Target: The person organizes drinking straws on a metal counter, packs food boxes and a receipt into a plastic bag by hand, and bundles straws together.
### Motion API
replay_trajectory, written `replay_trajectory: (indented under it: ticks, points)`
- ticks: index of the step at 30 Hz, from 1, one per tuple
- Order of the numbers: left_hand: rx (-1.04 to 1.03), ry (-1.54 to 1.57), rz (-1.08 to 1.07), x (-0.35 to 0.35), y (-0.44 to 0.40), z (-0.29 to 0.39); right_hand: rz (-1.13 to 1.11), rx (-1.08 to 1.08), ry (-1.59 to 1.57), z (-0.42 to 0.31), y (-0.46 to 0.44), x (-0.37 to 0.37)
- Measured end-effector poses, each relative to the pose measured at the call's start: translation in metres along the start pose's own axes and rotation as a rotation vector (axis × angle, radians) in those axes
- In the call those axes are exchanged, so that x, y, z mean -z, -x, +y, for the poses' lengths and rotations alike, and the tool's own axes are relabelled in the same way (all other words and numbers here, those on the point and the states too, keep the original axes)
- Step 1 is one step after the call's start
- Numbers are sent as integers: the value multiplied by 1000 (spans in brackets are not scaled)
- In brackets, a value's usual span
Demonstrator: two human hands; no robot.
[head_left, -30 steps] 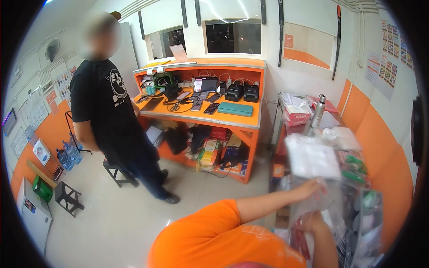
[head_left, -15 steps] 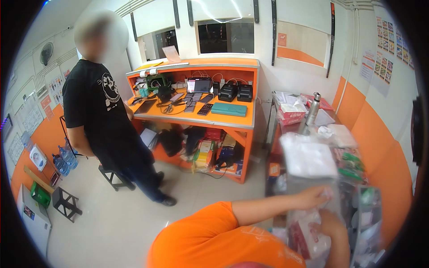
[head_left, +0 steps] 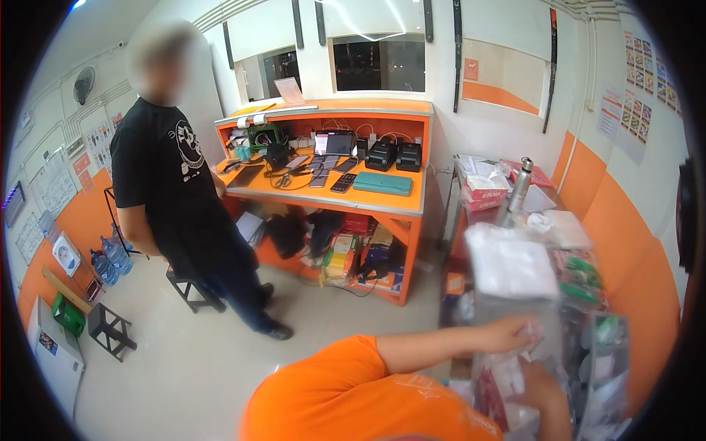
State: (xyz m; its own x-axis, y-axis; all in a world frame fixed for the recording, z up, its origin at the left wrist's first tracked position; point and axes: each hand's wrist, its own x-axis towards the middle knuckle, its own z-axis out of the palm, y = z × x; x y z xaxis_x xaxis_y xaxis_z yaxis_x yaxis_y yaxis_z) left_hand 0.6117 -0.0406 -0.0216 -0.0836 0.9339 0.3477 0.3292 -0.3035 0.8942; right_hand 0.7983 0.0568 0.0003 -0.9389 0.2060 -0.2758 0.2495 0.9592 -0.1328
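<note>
A clear plastic bag (head_left: 491, 375) with a red and white packet inside is in front of me at the right. My left hand (head_left: 511, 334) is closed on the bag's gathered upper edge. Around the bag's near right side curves my right hand (head_left: 539, 389), its fingers against the plastic and the white part of the contents. Whether those fingers grip the packet or just the plastic is blurred. Just beyond my hands lies a stack of white plastic bags (head_left: 511, 264). Green and red packets (head_left: 579, 278) sit to its right.
A steel bottle (head_left: 521, 184) and a red and white tissue box (head_left: 485, 192) stand at the side table's far end. A clear organiser (head_left: 604, 367) is on the right. Behind is an orange counter (head_left: 294, 192) with phones and printers; a person in black (head_left: 176, 191) stands left.
My view has shifted slightly, so the room appears a little lower and to the right. My left hand still holds the bag's top, and my right hand stays at its side.
</note>
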Motion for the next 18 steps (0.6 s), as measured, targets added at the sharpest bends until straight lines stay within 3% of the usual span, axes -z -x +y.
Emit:
replay_trajectory:
  ticks: [7,10,11,13,14,15,18]
  points:
    - [32,39,-35,-6,3,-7,-23,-49,-26,19,-10,-18]
    - [-58,-12,15,-4,-1,-9,43,-22,-207,18,-5,-10]
    - [-80,-6,22,-4,-2,-7,24,-67,-270,19,-8,-12]
    - [100,137,-12,-5,-5,1,-64,-149,-348,21,-8,-17]
    - [-7,202,-27,-8,-9,-14,-144,-170,-368,24,-11,-19]
    - [135,257,-33,-7,-7,2,-75,-79,-375,35,-15,-36]
    - [162,306,-27,-8,-11,-6,17,256,-653,61,-29,-76]
